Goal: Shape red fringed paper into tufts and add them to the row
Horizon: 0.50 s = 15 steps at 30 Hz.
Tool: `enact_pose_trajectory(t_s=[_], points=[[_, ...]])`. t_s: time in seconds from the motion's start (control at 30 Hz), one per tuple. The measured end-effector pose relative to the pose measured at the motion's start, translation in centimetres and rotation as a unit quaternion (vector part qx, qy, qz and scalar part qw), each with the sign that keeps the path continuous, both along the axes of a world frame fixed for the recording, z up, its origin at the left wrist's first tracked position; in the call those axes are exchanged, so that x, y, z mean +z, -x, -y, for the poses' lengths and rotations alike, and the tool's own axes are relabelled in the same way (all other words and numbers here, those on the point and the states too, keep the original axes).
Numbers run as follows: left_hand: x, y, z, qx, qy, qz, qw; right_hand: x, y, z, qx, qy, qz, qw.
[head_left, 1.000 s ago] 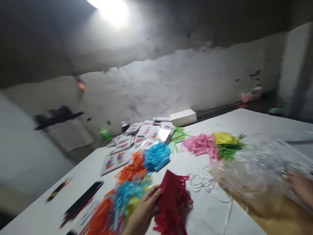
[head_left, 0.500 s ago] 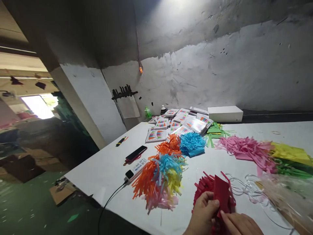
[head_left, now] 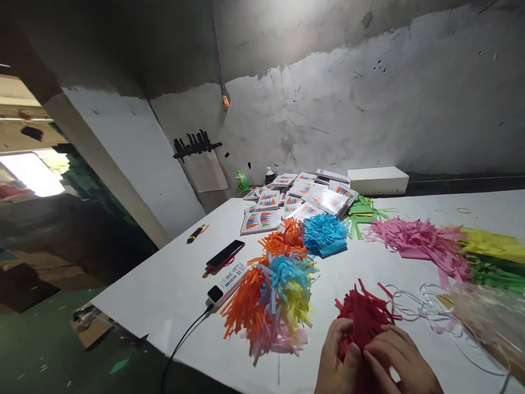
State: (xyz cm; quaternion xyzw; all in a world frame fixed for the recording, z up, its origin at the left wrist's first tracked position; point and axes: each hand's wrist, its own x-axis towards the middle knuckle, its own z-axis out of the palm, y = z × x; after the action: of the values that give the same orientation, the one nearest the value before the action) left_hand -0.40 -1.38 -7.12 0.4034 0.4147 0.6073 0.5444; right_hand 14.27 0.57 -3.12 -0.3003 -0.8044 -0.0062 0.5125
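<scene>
Both hands, left hand [head_left: 337, 358] and right hand [head_left: 400, 358], pinch the red fringed paper [head_left: 363, 317], its strips fanning away toward the blue tassel [head_left: 325, 234] on the desk [head_left: 172, 284].

Two bare hands [head_left: 369, 358] — no sleeves
</scene>
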Motion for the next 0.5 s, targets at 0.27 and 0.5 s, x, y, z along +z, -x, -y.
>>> enact_pose_trajectory(t_s=[0.27, 0.5], points=[[-3.0, 0.4, -0.5, 0.033, -0.008, -0.093, 0.995, -0.4, 0.9, -0.7, 0.020, 0.315, -0.057, 0.947], [-1.4, 0.2, -0.4, 0.099, -0.107, -0.167, 0.975, -2.7, 0.7, -0.4, -0.050, 0.183, -0.024, 0.982]])
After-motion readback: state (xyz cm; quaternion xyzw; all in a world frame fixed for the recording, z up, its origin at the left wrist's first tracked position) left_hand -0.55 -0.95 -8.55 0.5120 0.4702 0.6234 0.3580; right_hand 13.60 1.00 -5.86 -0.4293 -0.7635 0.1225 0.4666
